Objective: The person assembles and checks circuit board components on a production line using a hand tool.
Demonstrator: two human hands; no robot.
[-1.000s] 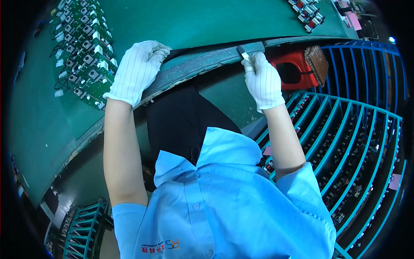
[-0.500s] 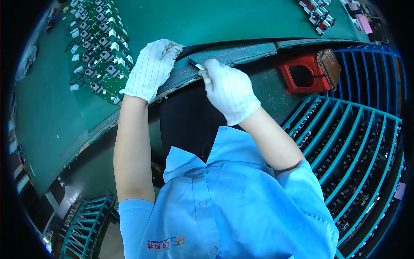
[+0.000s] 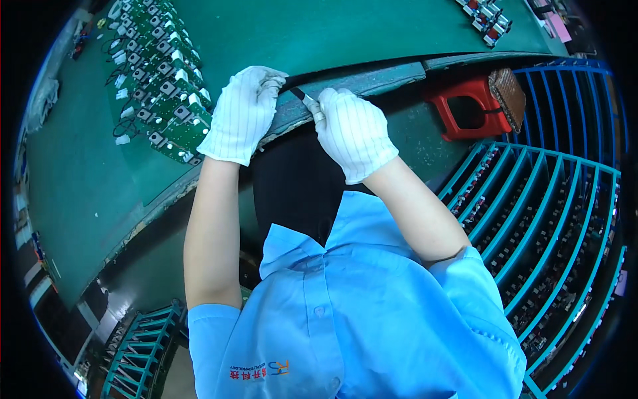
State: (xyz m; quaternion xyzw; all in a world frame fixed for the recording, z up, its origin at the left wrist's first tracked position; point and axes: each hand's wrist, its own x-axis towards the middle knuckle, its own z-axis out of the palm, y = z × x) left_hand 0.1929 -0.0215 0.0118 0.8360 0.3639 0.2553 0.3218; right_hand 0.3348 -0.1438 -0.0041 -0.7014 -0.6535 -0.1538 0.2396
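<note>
My left hand (image 3: 244, 113), in a white striped glove, is closed at the edge of the green table mat (image 3: 319, 30). Its fingertips curl over the mat's border, where a dark gap runs between mat and tabletop edge. In my right hand (image 3: 353, 130), also gloved, is a slim knife-like tool (image 3: 300, 94) with a dark tip and a silvery part. That tip points up and left toward my left fingers, just above the worn table edge (image 3: 372, 83). The rest of the tool is hidden in my grip.
Rows of green circuit boards (image 3: 156, 86) stand on the table at left. More small parts (image 3: 488, 23) lie at the far right. Below the table edge are a red stool (image 3: 475, 106) and teal racks (image 3: 525, 199) holding many small parts. Another teal rack (image 3: 143, 349) stands lower left.
Both hands stay at the table edge, with the left shifted slightly right. The tool's dark tip now shows more plainly between them. The whole view has shifted a little.
</note>
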